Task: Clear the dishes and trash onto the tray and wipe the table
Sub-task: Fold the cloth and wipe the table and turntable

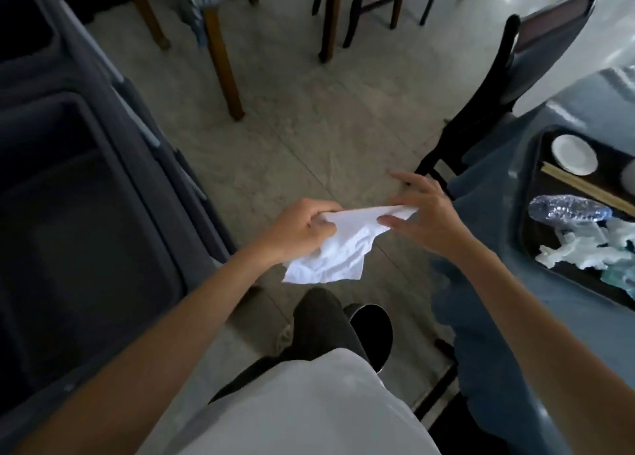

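Open floor (pixel 292 138) ahead, between dark cart (pixel 86 179) on left and counter (pixel 508 282) on right. Chair (pixel 536 62) against counter's far edge. Tray (pixel 536 193) on counter crowded: plate (pixel 574 154), chopsticks (pixel 584 188), bottle (pixel 567 208), crumpled wrappers (pixel 577 251).

A person stands on the floor (pixel 302 138) between a cart (pixel 86 186) on the left and a table (pixel 570 110) on the right. In front of the body, the left hand (pixel 295 229) and right hand (pixel 422 214) hold a cloth (pixel 340 248) between them, above the floor. On the table sits a tray (pixel 536 193). In the tray, a plate (pixel 574 154) lies farthest, chopsticks (pixel 584 188) just nearer, then a bottle (pixel 567 208), then what seems to be crumpled trash (pixel 580 251) nearest. A chair (pixel 515 83) stands beyond the table. More table legs (pixel 223 62) stand far ahead.
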